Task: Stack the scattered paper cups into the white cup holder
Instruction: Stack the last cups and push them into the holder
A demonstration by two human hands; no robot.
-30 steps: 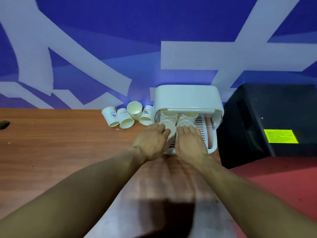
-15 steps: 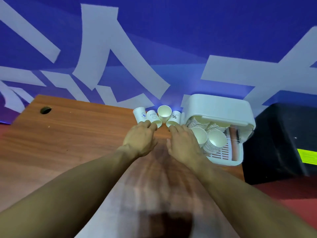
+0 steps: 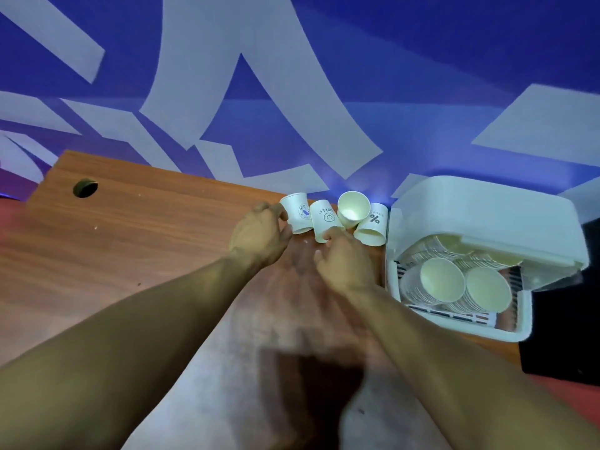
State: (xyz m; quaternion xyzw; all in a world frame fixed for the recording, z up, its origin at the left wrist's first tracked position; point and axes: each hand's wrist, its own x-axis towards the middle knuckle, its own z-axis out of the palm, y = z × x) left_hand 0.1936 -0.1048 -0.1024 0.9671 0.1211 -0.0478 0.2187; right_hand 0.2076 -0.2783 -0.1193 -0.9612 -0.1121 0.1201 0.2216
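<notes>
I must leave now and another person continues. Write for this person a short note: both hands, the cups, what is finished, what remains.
Left hand: curls round the white paper cup with blue logo, leftmost in the row.
Right hand: fingertips touch the white paper cup printed HELLO; grip unclear.
Also on the brown wooden table: a plain white paper cup, mouth up, and a white paper cup marked %.
Done: stacks of cups lie in the white plastic cup holder.
Left: these four cups.

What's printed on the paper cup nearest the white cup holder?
A black percent sign on the otherwise white paper cup, seen best in the head view.
</notes>
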